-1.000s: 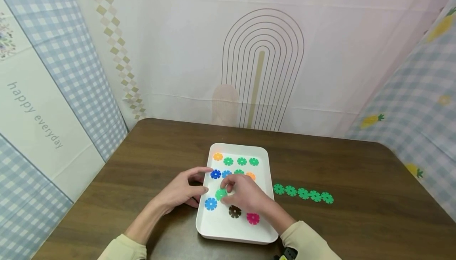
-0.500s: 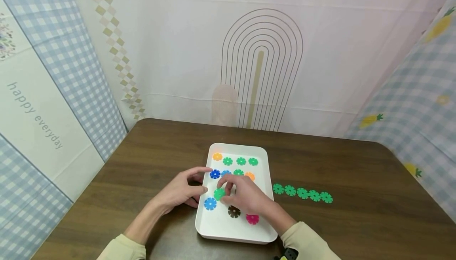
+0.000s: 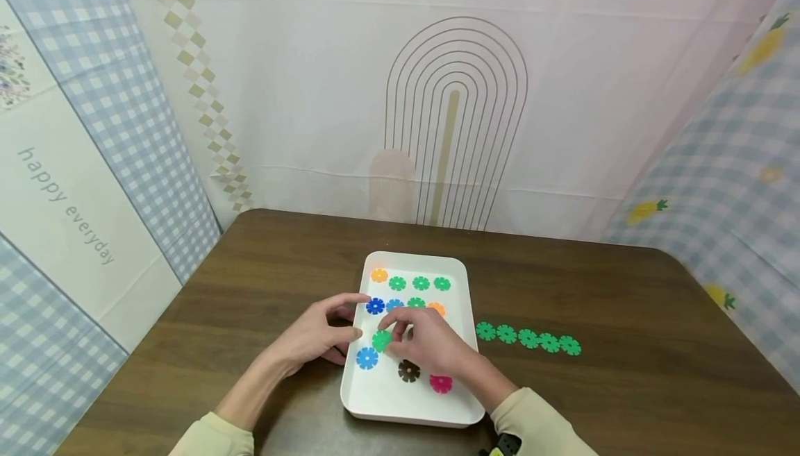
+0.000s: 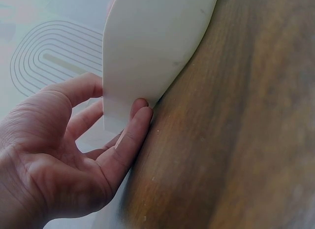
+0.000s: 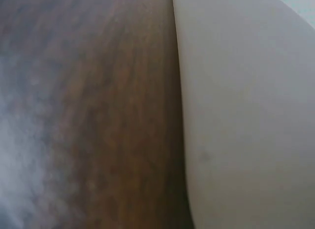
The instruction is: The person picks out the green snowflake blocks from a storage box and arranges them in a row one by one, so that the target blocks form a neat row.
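Note:
A shallow white tray (image 3: 414,404) holds notched plastic building discs in several colours. My left hand (image 3: 315,334) grips the tray's left side, its index finger and thumb at the rim; in the left wrist view the other fingers lie against the outer wall (image 4: 142,47). Over the tray's middle, my right hand (image 3: 428,338) pinches a green building disc (image 3: 380,341) between thumb and index finger. A light blue disc (image 3: 367,358) lies just below it, a brown disc (image 3: 409,371) and a pink disc (image 3: 440,384) under and beside the hand. The right wrist view shows no hand.
A chain of several green discs (image 3: 528,339) lies on the brown wooden table (image 3: 625,386) right of the tray. At the tray's far end sit an orange disc (image 3: 378,275) and several green ones; a dark blue disc (image 3: 375,306) is near the left rim.
The right hand and its green disc have shifted slightly left over the tray. The left hand stays at the rim. The whole head view has drifted a little.

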The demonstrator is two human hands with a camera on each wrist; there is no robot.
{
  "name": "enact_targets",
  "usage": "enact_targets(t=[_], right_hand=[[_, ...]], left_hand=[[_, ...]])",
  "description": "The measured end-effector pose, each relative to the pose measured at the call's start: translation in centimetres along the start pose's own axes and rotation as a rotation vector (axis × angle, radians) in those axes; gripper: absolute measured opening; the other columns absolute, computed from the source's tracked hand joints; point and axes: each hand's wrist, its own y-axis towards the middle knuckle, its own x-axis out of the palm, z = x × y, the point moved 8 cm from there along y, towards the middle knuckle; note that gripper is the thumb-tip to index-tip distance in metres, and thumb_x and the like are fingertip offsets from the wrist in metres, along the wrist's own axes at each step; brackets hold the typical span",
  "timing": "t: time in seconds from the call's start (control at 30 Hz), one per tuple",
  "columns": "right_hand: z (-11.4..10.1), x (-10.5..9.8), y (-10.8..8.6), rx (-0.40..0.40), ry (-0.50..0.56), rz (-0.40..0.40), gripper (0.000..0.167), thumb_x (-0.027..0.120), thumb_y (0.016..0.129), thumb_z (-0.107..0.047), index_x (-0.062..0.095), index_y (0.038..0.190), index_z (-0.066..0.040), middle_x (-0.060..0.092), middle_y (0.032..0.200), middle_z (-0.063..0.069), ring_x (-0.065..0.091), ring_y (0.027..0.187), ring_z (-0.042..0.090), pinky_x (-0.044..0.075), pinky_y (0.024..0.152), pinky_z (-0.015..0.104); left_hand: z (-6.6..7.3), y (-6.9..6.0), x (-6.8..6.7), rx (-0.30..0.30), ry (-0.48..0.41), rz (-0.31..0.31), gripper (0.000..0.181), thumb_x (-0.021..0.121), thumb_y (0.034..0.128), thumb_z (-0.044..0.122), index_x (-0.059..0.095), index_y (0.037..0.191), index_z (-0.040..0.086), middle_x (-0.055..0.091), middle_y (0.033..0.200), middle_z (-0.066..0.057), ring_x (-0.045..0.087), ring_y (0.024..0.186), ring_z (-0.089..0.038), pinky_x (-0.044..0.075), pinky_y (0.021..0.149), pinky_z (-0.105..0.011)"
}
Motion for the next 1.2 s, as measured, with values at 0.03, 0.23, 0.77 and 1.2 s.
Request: enact_targets(t=[0.03,0.23,0.77,1.2], right_hand=[[0.1,0.0,0.0,0.014,0.017,-0.001,0.022,0.081,0.091,-0.009,0.076,0.111,-0.016,0.065,0.085,-0.006,0.058,0.074,0.012,0.051,0.066,0.023],[0.7,0.1,0.1,0.077,0.139,-0.02,0.021,0.08,0.091,-0.007,0.076,0.109,-0.016,0.065,0.086,0.0,0.058,0.069,0.015,0.048,0.057,0.024],[1.2,-0.5,-0.3,0.147,0.447,-0.049,0.021,0.079,0.093,-0.011,0.074,0.114,-0.01,0.063,0.086,0.007,0.051,0.048,0.014,0.045,0.046,0.023],[0.9,-2.2,-1.0,0.155,0.618,-0.048,0.032,0.081,0.092,-0.012,0.07,0.121,-0.004,0.068,0.085,0.006,0.052,0.048,0.012,0.046,0.047,0.023]], left_hand=[[0.0,0.0,0.0,0.0,0.002,0.001,0.061,0.074,0.0918,0.012,0.058,0.15,0.017,0.059,0.13,-0.02,0.069,0.075,-0.023,0.064,0.065,-0.04],[0.1,-0.1,-0.1,0.003,0.013,0.006,0.061,0.074,0.092,0.013,0.057,0.15,0.016,0.058,0.13,-0.02,0.069,0.076,-0.023,0.065,0.066,-0.041],[0.0,0.0,0.5,0.012,-0.027,-0.022,0.062,0.073,0.0928,0.011,0.055,0.152,0.013,0.058,0.131,-0.023,0.07,0.073,-0.023,0.065,0.065,-0.04],[0.0,0.0,0.2,0.012,-0.011,-0.014,0.061,0.073,0.0942,0.013,0.055,0.153,0.015,0.058,0.131,-0.023,0.07,0.074,-0.024,0.065,0.066,-0.041]])
